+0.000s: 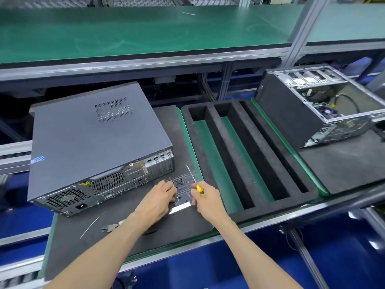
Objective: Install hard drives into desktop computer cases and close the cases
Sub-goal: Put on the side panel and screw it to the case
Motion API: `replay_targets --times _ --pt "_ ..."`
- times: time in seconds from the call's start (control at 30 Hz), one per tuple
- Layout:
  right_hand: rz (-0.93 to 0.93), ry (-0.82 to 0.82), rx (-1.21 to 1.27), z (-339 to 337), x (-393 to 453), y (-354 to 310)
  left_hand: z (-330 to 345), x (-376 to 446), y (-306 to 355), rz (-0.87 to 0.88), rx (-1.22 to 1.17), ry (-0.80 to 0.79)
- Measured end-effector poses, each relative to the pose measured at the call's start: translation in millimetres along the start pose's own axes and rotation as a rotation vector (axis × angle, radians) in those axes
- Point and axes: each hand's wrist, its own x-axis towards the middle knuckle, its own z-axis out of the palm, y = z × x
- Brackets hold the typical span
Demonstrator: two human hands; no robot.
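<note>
A closed grey desktop case (91,138) lies on its side on the black mat (116,230), rear ports facing me. An open case (325,105) with bare metal frame and cables stands at the right. My right hand (205,197) grips a yellow-handled screwdriver (194,182), its shaft pointing up and away. My left hand (160,197) rests with curled fingers on a small tray (183,206) holding black screws, just in front of the closed case's rear corner. What the left fingers hold is hidden.
A black foam holder (245,155) with long slots sits between the two cases. Cutting pliers (112,227) and a thin white tie (92,225) lie on the mat near its front. A green shelf (145,34) runs above.
</note>
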Motion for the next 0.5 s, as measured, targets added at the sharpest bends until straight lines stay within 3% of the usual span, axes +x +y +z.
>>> replay_targets --times 0.2,0.5 --pt "0.007 -0.012 -0.027 0 0 2 -3 -9 -9 -0.226 -0.147 0.127" --pt "0.020 -0.034 -0.111 10 2 -2 -12 -5 -9 -0.087 -0.056 -0.071"
